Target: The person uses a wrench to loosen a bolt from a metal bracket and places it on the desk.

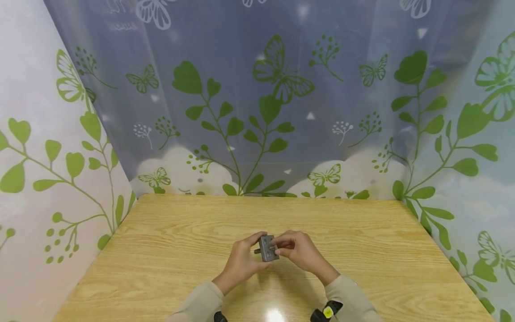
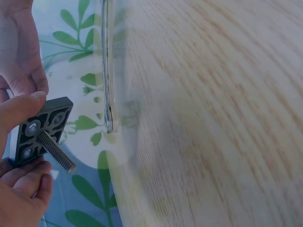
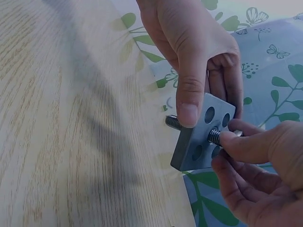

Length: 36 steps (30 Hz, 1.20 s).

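Observation:
My left hand grips a small grey square plate by its edges, above the table. Corner holes show in the right wrist view, and a threaded bolt passes through the plate's middle. My right hand pinches the bolt's near end between thumb and fingertips. On the plate's other, ribbed face, the bolt's threaded shank sticks out well past the surface. The fingers cover part of the plate and the pinched end of the bolt.
Below both hands lies a light wooden table. Curtains printed with green leaves and butterflies stand behind it and on both sides. A thin shiny strip, its kind unclear, runs along the table edge in the left wrist view.

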Tool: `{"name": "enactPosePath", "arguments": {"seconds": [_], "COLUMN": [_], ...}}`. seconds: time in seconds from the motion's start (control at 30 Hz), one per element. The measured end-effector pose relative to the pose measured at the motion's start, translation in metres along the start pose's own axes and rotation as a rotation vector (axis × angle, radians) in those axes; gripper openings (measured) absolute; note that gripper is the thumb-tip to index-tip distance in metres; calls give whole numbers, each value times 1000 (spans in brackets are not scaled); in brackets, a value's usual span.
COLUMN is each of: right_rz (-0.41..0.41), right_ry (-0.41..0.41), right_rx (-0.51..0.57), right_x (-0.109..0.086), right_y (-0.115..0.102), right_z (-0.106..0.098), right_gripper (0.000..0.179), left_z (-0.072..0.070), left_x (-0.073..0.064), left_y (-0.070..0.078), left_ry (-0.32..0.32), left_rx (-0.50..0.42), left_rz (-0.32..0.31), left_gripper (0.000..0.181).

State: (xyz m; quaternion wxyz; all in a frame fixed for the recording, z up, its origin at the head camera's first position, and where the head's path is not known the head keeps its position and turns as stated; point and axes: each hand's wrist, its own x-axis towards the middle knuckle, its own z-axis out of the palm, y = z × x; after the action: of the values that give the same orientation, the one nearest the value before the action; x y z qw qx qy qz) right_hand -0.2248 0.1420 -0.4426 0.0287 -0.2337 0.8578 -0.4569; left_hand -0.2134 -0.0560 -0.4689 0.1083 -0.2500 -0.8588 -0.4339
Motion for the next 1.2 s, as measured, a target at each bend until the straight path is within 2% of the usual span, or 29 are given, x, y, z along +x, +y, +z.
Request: {"name": "enactPosePath", "arguments": {"seconds": [0.1,0.23,0.4,0.5,0.63,0.8,0.97,1.2], "right_rz": [20,92,176,197,176,67,-3,8], "right_ry": [-16,-35,-10,3,4,10,24,29], "right_rx": [9,44,91,78,39,-12,8,25], "right_x": [-1,-2,-2,-2,-1,1,0,0], "right_y": [1,4,5,4,3,3,2,0], "right_z": [-1,0,2,3,3,2,3,2], "right_gripper": [27,34,47,48,40,16,20,21], "left_z": [0,1,2,3,3,2,1,2], "left_x": [0,-1,-2,-2,-2,-2,-1,-1], "left_y": [0,0,1,1,0,-1,-2,-3], "left_ry": [-3,-5,0,-4,-12,-3,13,19], "left_rx": [1,-2,-4,-2,4,15,22,36], "left_rz": [0,-3,-5,-10,-7,1,8,3], "left_gripper": [66,67,67,67,66,68,67,68]}}
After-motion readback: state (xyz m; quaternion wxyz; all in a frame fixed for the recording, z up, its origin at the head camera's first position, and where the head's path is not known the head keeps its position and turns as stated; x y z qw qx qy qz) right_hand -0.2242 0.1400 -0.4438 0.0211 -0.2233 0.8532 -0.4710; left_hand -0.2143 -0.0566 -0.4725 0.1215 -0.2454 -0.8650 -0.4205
